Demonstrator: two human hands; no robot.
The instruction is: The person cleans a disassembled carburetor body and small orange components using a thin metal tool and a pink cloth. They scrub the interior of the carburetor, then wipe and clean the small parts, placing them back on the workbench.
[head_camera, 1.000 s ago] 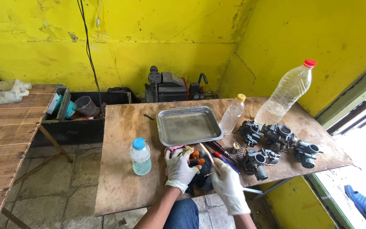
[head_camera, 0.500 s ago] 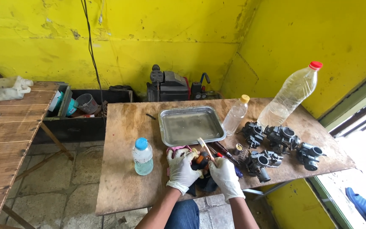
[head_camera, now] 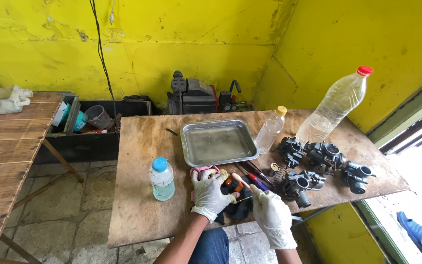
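Between the two white-gloved hands, at the near edge of the brown wooden table (head_camera: 137, 215), lies a dark carburettor body (head_camera: 238, 205); its long axis cannot be told. Left hand (head_camera: 210, 193) clasps it from the left, while right hand (head_camera: 272, 215) pinches a thin orange-handled tool (head_camera: 240, 182) slanting up and leftward. Just beyond the hands sits a shallow rectangular metal tray (head_camera: 218, 143).

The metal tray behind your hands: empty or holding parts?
No parts: the metal tray shows only a bare, wet-looking bottom; the carburetors lie outside it on the table.
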